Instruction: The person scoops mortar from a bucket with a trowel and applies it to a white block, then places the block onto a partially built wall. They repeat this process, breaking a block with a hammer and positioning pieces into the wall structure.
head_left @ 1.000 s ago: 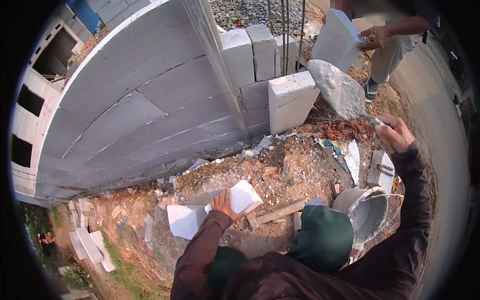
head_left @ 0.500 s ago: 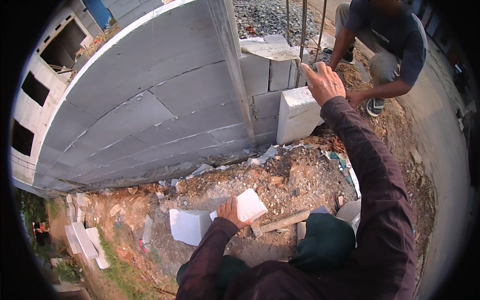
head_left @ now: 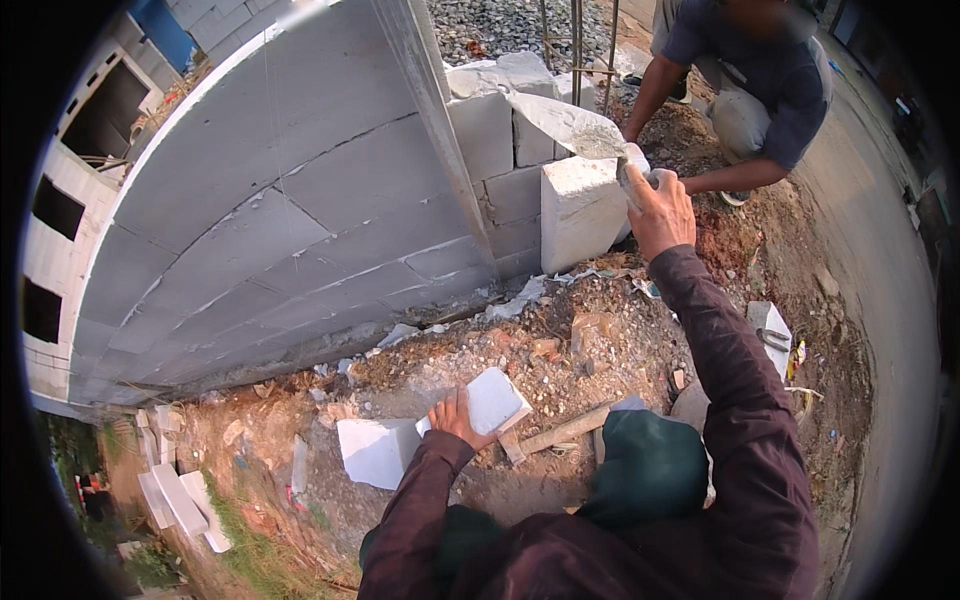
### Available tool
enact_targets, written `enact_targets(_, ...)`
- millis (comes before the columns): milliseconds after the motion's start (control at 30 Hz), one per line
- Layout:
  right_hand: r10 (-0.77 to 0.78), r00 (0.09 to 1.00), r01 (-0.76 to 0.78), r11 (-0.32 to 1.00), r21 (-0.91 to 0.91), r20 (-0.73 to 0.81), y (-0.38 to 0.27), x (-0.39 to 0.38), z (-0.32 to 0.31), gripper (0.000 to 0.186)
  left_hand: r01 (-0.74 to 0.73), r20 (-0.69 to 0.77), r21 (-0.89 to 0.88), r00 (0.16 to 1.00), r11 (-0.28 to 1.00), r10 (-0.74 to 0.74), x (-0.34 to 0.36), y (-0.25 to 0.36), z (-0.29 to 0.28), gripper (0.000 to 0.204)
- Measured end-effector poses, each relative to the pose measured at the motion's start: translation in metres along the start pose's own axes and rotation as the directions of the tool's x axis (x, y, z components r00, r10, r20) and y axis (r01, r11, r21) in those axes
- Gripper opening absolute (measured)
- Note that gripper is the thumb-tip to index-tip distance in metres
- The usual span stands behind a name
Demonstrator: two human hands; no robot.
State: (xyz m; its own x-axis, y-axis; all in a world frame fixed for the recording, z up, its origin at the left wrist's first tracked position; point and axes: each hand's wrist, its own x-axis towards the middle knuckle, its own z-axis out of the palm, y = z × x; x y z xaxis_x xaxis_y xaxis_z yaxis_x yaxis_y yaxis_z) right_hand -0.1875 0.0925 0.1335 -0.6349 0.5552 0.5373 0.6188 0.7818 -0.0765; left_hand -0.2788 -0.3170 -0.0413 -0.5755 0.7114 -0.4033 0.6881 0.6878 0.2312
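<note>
My right hand (head_left: 662, 212) is closed round the handle of a trowel (head_left: 572, 125), its pale, mortar-smeared blade pointing left toward the wall's end. Under the blade stands an upright light block (head_left: 580, 212), its top edge rough. My left hand (head_left: 458, 418) rests on a small white block (head_left: 496, 400) low on the ground, fingers over its top edge and thumb along its near side. A larger white block (head_left: 378, 450) lies just left of that hand. Beside the small block is a hammer (head_left: 568, 431) with a wooden handle.
A grey block wall (head_left: 270, 220) curves along the left, with a vertical post (head_left: 435, 120) against it. Thin steel rods (head_left: 578, 60) rise behind the wall's end. A co-worker (head_left: 745, 90) crouches at upper right, hands near the upright block. Rubble covers the ground.
My right hand and the trowel have come lower, and the blade now shows more fully beside the upright block. The small block under my left hand has tilted, showing its top face.
</note>
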Motion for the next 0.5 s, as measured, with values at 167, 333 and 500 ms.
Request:
enact_targets(167,0.196,0.960,-0.232,0.956,0.179,0.200,0.055,-0.141,-0.097,0.050,0.071,0.000,0.023,0.997,0.997,-0.071,0.002,-0.003,0.010,0.118)
enact_targets(333,0.569,0.676,-0.633,0.774,-0.027,0.469,0.129,-0.306,-0.225,0.038,0.032,-0.085,0.057,0.996,0.998,-0.027,0.002,0.005,0.023,0.119)
enact_targets(500,0.699,0.221,-0.592,0.651,-0.475,0.680,0.156,-0.388,-0.243,0.040,0.045,-0.107,0.076,0.994,0.996,-0.036,-0.003,-0.004,0.017,0.120)
